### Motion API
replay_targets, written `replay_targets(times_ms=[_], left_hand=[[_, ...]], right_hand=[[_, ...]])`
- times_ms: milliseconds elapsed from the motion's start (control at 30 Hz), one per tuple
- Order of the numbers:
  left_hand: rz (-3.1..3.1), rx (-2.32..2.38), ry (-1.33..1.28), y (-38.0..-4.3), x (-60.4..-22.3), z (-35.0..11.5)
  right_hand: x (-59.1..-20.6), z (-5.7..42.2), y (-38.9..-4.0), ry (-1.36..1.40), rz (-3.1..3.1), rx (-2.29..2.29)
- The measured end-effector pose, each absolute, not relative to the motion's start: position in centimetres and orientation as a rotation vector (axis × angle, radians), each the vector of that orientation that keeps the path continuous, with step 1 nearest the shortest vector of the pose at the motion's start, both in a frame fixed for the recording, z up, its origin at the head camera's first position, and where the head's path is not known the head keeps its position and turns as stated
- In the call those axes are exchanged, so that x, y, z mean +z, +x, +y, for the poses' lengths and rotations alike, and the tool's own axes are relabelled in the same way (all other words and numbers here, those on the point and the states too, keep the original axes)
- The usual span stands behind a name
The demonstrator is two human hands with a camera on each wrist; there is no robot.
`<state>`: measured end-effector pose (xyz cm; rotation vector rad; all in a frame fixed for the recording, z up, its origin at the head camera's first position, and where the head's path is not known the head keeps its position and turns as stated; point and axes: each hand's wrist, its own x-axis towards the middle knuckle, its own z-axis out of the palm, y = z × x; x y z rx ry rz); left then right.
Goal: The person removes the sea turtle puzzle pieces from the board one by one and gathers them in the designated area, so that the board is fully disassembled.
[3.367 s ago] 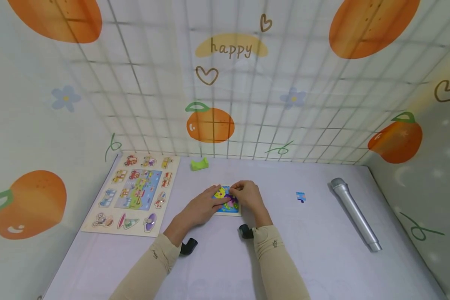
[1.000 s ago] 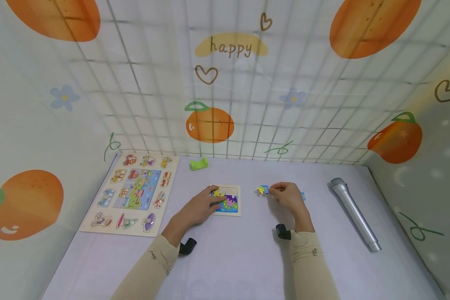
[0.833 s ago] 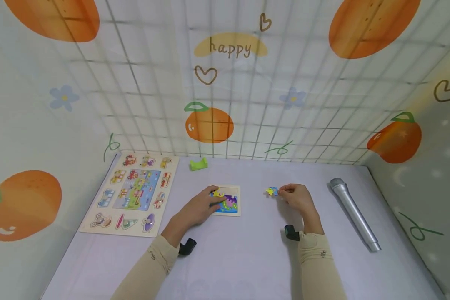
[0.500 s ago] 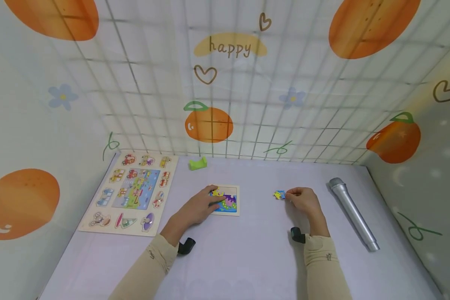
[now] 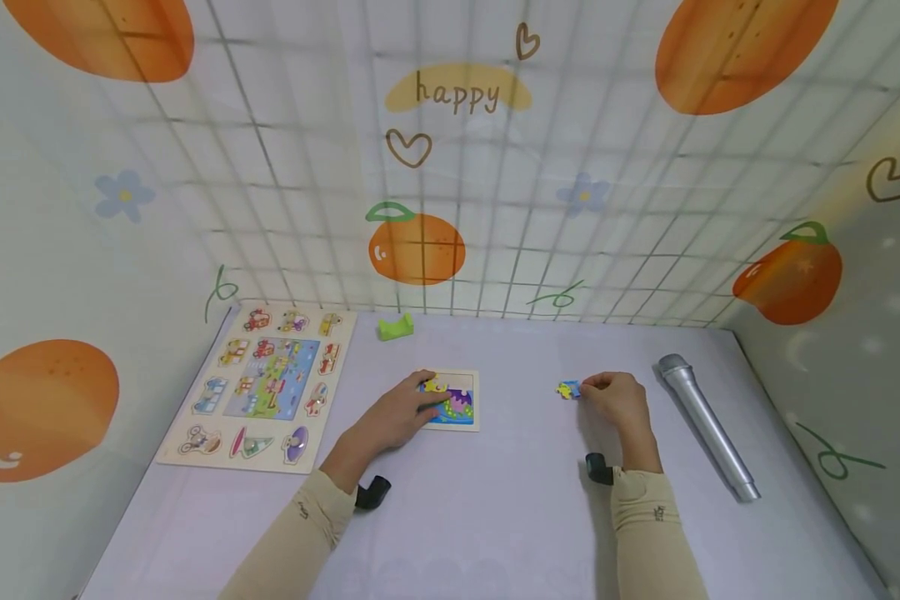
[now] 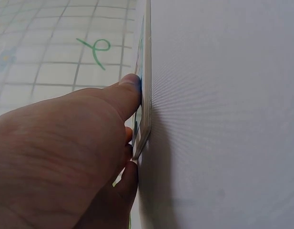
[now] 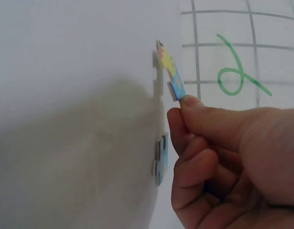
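My right hand (image 5: pixel 619 402) pinches a yellow-and-blue jigsaw piece (image 5: pixel 567 390) between thumb and index finger. In the right wrist view this jigsaw piece (image 7: pixel 171 71) tilts above the white tabletop, its shadow beneath. A second, blue jigsaw piece (image 7: pixel 162 160) lies below it there; the hand hides it from the head camera. My left hand (image 5: pixel 390 414) rests on the left side of a small wooden puzzle board (image 5: pixel 476 404), fingers extended over purple, yellow and blue pieces. The board's upper right part shows bare wood. In the left wrist view the thumb (image 6: pixel 130 88) presses its face.
A large wooden puzzle board (image 5: pixel 172 450) with vehicle pictures lies at the left. Near the back wall sits a small green block (image 5: pixel 396 327). A silver microphone (image 5: pixel 708 427) lies at the right. Fruit-patterned cloth and wire grid enclose the back.
My right hand has moved from the small board to the right, bringing out the yellow-and-blue jigsaw piece and leaving bare wood there. My left hand stays on the board.
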<state>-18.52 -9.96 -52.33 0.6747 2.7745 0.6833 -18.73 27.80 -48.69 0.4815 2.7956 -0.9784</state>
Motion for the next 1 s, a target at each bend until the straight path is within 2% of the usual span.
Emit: replay_targets(times_ms=[1000], left_hand=[[2.759, 0.664, 0.692, -18.53, -52.11, -10.07]], right_hand=[[-49.34, 26.94, -19.13, 0.576, 2.860, -0.936]])
